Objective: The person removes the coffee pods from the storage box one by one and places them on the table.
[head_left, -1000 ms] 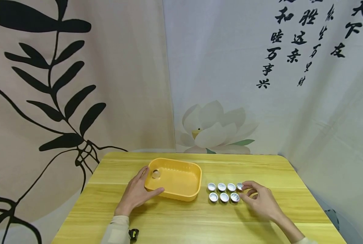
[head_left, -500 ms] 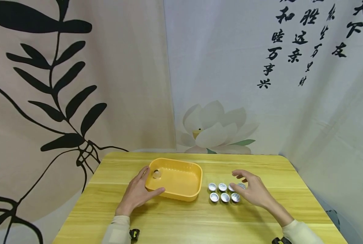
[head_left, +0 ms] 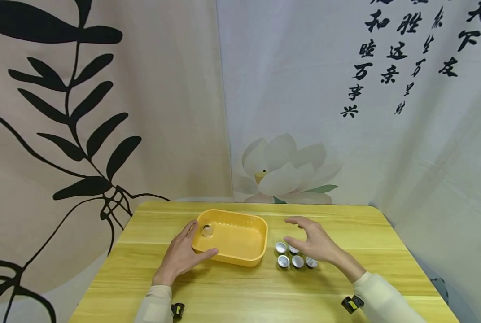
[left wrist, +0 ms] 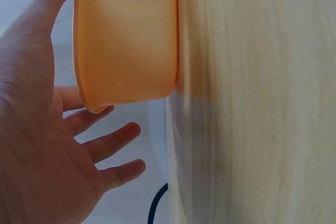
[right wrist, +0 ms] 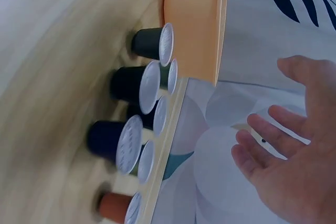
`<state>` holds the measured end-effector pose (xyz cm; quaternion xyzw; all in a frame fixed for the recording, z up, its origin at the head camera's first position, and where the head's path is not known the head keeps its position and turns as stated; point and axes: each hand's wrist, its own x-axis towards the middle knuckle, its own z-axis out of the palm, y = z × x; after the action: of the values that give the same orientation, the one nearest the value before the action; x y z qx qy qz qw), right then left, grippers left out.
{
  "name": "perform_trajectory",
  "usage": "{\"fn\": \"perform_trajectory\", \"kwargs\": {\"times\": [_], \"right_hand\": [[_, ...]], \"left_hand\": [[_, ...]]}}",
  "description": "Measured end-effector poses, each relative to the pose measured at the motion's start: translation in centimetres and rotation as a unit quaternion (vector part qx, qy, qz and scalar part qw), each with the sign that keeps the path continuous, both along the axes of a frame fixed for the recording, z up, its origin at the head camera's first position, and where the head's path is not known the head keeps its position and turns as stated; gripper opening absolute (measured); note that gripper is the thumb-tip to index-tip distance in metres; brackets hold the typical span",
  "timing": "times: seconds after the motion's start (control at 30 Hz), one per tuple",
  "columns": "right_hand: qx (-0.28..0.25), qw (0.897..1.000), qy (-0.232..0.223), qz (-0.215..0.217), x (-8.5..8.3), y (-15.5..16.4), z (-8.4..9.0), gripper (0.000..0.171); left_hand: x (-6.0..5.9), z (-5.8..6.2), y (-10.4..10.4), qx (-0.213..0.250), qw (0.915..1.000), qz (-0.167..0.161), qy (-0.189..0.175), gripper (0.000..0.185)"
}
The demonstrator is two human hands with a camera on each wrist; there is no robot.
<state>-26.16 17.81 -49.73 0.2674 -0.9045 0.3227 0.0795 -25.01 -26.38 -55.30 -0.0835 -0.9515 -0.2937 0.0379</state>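
A: On the wooden table, what has changed?

B: Right hand, a second ago pinching the far-right capsule of the foil-topped coffee capsules, has lifted and moved left; it now hovers above them, fingers spread, holding nothing. A judgement: that capsule was only adjusted, and a new pick is starting.

A: And the left hand?

B: Unmoved, fingers straight against the yellow tray, one capsule inside.

A: Materials?

B: Smooth, round-cornered plastic tray; small tapered dark-bodied cups with shiny flat lids, one body reddish-brown; pale grained tabletop.
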Motion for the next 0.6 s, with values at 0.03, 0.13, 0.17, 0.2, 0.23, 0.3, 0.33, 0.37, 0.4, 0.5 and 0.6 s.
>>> {"fn": "perform_trajectory", "kwargs": {"times": [0.03, 0.13, 0.17, 0.2, 0.23, 0.3, 0.33, 0.37, 0.4, 0.5, 0.6], "right_hand": [[0.002, 1.000, -0.004, 0.006, -0.2, -0.3, 0.1, 0.055], [0.006, 0.999, -0.019, 0.025, -0.6, -1.4, 0.2, 0.057], [0.009, 0.999, -0.023, 0.031, -0.7, -1.7, 0.3, 0.058], [0.012, 0.999, -0.026, 0.035, -0.8, -2.0, 0.3, 0.058], [0.013, 0.999, -0.029, 0.039, -0.9, -2.3, 0.4, 0.058], [0.015, 0.998, -0.032, 0.046, -1.1, -2.9, 0.5, 0.058], [0.016, 0.998, -0.033, 0.050, -1.2, -3.2, 0.5, 0.058], [0.015, 0.998, -0.035, 0.053, -1.4, -3.4, 0.6, 0.058], [0.015, 0.998, -0.034, 0.056, -1.5, -3.7, 0.6, 0.058], [0.015, 0.997, -0.039, 0.067, -1.8, -4.5, 0.8, 0.060], [0.018, 0.996, -0.044, 0.076, -2.2, -5.3, 1.1, 0.062]], "left_hand": [[0.0, 0.0, 0.0, 0.000, 1.0000, 0.001, -0.001, 0.127], [0.1, -0.1, 0.1, -0.001, 1.0000, 0.002, -0.004, 0.128], [0.1, -0.1, 0.1, -0.002, 1.0000, 0.003, -0.005, 0.128], [0.1, -0.1, 0.2, -0.003, 1.0000, 0.003, -0.005, 0.128], [0.2, -0.1, 0.2, -0.003, 1.0000, 0.004, -0.004, 0.128], [0.2, -0.1, 0.2, -0.002, 1.0000, 0.004, -0.003, 0.128], [0.2, -0.1, 0.2, -0.002, 1.0000, 0.004, -0.002, 0.128], [0.1, -0.1, 0.2, -0.002, 1.0000, 0.004, -0.001, 0.128], [0.1, -0.1, 0.2, -0.002, 1.0000, 0.004, 0.000, 0.128], [0.1, 0.0, 0.2, -0.002, 1.0000, 0.003, 0.005, 0.127], [0.0, 0.0, 0.2, -0.001, 1.0000, 0.003, 0.007, 0.127]]}}
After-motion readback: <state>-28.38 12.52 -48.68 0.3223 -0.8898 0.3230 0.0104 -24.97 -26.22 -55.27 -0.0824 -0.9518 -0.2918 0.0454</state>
